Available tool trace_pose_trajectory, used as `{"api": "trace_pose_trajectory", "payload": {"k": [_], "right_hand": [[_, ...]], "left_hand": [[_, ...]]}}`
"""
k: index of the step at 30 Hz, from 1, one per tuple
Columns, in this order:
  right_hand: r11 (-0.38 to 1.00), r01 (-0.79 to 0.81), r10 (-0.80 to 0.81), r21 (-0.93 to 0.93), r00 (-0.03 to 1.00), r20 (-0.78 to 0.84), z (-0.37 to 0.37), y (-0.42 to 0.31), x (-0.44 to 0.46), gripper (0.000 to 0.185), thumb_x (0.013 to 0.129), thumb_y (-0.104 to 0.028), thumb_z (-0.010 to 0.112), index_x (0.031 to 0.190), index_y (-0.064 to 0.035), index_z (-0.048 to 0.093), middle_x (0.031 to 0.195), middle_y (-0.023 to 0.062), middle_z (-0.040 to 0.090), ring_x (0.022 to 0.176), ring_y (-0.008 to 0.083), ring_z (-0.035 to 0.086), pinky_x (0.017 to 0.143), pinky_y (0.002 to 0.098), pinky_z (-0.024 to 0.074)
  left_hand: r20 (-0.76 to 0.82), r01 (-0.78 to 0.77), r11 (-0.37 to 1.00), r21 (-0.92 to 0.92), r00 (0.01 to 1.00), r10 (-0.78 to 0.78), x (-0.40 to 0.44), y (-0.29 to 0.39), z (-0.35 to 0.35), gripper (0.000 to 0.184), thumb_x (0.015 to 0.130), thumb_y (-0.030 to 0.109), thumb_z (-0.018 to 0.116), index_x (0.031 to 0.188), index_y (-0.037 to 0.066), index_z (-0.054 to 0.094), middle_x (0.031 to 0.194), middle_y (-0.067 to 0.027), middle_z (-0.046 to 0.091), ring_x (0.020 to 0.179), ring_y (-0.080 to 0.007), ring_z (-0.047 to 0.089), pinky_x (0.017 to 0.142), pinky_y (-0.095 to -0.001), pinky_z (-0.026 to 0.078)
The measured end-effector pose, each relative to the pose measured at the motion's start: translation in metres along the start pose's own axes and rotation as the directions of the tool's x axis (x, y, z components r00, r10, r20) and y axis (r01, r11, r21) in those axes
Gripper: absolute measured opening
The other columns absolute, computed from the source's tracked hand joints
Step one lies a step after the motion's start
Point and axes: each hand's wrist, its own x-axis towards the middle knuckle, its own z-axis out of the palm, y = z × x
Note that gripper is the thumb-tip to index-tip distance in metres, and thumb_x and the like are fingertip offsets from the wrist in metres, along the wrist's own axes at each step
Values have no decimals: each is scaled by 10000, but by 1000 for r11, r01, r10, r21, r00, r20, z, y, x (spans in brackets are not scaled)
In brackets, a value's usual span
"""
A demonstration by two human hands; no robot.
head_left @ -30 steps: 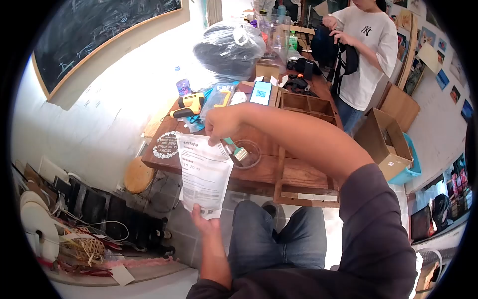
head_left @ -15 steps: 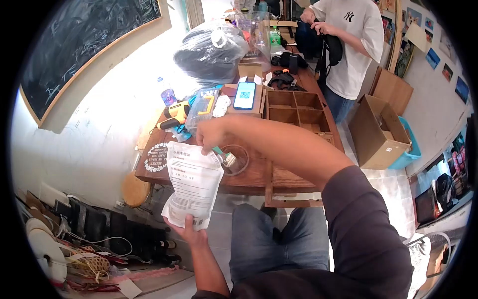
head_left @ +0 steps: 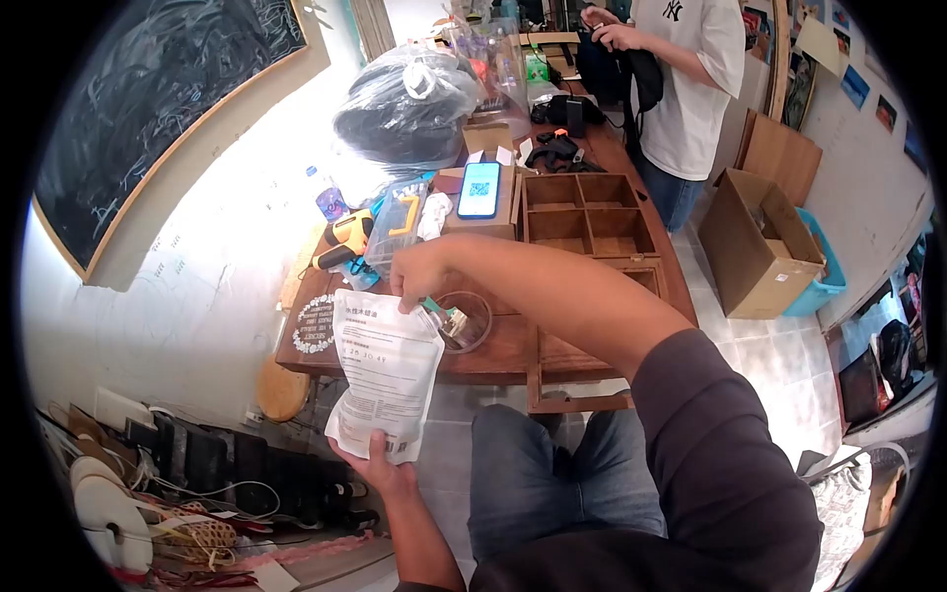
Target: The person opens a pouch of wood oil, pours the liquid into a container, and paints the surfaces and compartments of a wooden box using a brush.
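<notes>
A white printed spout pouch [head_left: 387, 380] is held up in front of the table's near edge, text side towards me. My left hand [head_left: 380, 469] supports its bottom, thumb pressed on the front face. My right hand [head_left: 416, 276] pinches the pouch's top edge from above, that arm reaching across from the right. Just behind the pouch's upper right corner, a clear round bowl [head_left: 483, 331] stands on the table with a brush [head_left: 456, 324] in it, partly hidden. To the right lies a wooden compartment box [head_left: 590, 215], its framed lid [head_left: 582, 403] opened towards me.
On the wooden table [head_left: 326, 360] are a yellow drill [head_left: 347, 237], a clear tool case [head_left: 400, 222], a bottle [head_left: 326, 195] and a phone [head_left: 479, 190] leaning on a carton. A person in a white shirt [head_left: 686, 89] handles a black bag at the far right. A cardboard box [head_left: 755, 247] stands on the floor.
My view has shifted slightly, so the surroundings sit a little differently in the picture. Both hands keep the same hold on the pouch.
</notes>
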Motion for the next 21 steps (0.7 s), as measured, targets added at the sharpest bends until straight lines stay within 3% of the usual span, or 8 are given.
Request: {"api": "trace_pose_trajectory", "payload": {"k": [10,16,21], "right_hand": [[990,82,-78,111,996,-40,6,15,-1,249,834,-180,756,1021,-19,723,907,52,719,847,163,645,747,332,503],[983,85,-76,164,995,-62,9,26,3,230,825,-131,749,1023,-18,718,903,53,717,845,161,648,750,338,508],[983,81,-69,164,994,-80,10,23,-6,213,826,-125,751,1005,-15,719,892,50,715,824,159,648,735,332,511]], "left_hand": [[17,-24,1000,-12,1000,24,0,3,7,759,818,-2,675,1466,115,299,1420,-142,455,1266,-330,496,1040,-498,462],[-23,10,1000,18,1000,-10,-1,7,16,832,798,-63,642,1500,119,236,1430,-156,429,1279,-339,481,1050,-510,460],[19,-24,998,63,1000,23,-1,11,19,747,815,5,693,1454,99,318,1398,-153,473,1241,-333,521,1021,-496,487]]}}
